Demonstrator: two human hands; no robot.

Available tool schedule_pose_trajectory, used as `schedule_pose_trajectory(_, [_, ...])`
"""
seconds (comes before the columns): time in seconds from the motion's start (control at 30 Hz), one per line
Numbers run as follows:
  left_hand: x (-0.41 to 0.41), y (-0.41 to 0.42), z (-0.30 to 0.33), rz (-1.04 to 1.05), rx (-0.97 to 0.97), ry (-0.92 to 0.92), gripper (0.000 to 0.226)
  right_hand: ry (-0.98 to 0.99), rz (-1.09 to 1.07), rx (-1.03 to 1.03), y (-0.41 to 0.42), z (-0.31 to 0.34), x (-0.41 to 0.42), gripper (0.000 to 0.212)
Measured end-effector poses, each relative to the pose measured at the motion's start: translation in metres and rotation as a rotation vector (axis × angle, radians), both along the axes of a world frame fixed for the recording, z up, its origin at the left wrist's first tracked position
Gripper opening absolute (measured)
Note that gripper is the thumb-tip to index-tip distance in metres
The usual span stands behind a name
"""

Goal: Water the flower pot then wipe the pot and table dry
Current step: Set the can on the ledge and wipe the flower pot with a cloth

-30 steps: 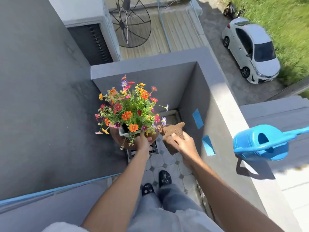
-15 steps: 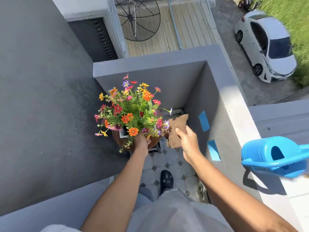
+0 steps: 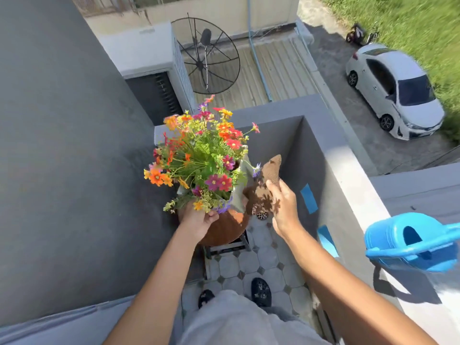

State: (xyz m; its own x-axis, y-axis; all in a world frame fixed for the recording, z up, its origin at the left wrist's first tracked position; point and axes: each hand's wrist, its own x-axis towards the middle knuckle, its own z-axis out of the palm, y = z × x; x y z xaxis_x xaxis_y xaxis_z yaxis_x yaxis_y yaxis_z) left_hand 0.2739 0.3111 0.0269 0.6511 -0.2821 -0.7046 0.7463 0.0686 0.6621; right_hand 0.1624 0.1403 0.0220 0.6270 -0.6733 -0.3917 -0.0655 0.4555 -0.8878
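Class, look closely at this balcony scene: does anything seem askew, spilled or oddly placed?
Yes. The flower pot is tipped toward the wall, held at its rim by the left hand, not upright on its stand. The right hand holds a brown cloth beside it. The blue watering can sits on the parapet ledge. No spilled water shows.

The pot at the centre of the frame looks like matt, unglazed clay, reddish brown. A grey-green lining, like cloth or thin plastic, sticks up above its rim. The brown cloth just right of the pot has a rough, nubbly weave. The watering can at the right edge is smooth, glossy blue plastic. The walls at left are matt grey plaster, faintly grainy. The floor at lower centre is smooth pale tile. The car at upper right has glossy white paint.
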Motion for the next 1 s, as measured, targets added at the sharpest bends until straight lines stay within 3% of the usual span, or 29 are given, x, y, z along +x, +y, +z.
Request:
schedule_pose_trajectory(0.07, [0.003,-0.001,0.030,-0.025,-0.007,-0.016,0.020,-0.052,-0.017,-0.042,-0.010,0.020,0.014,0.022])
schedule_pose_trajectory(0.17, [-0.007,-0.008,0.078,-0.099,-0.028,-0.062,0.034,-0.025,-0.016,-0.185,-0.030,0.041,0.039,0.051])
schedule_pose_trajectory(0.3, [-0.018,-0.012,0.109,-0.202,-0.017,-0.137,0.033,-0.032,-0.030,-0.441,-0.043,0.092,0.066,0.025])
schedule_pose_trajectory(0.57, [-0.003,-0.019,0.121,-0.071,-0.175,-0.154,0.032,-0.133,0.091,-0.625,0.014,0.105,0.040,0.022])
schedule_pose_trajectory(0.7, [0.004,-0.016,0.118,-0.049,-0.204,-0.178,0.028,-0.053,0.166,-0.738,0.042,0.087,0.022,0.030])
schedule_pose_trajectory(0.8, [-0.001,-0.019,0.122,-0.076,-0.246,-0.171,0.043,-0.137,0.118,-0.806,0.035,0.095,0.022,0.020])
schedule_pose_trajectory(0.9, [-0.008,-0.024,0.125,-0.073,-0.278,-0.145,0.035,-0.183,0.108,-0.787,0.012,0.111,0.037,0.016])
schedule_pose_trajectory(1.0, [-0.016,-0.025,0.128,-0.084,-0.316,-0.160,0.044,-0.107,0.074,-0.787,-0.024,0.111,0.056,0.018])
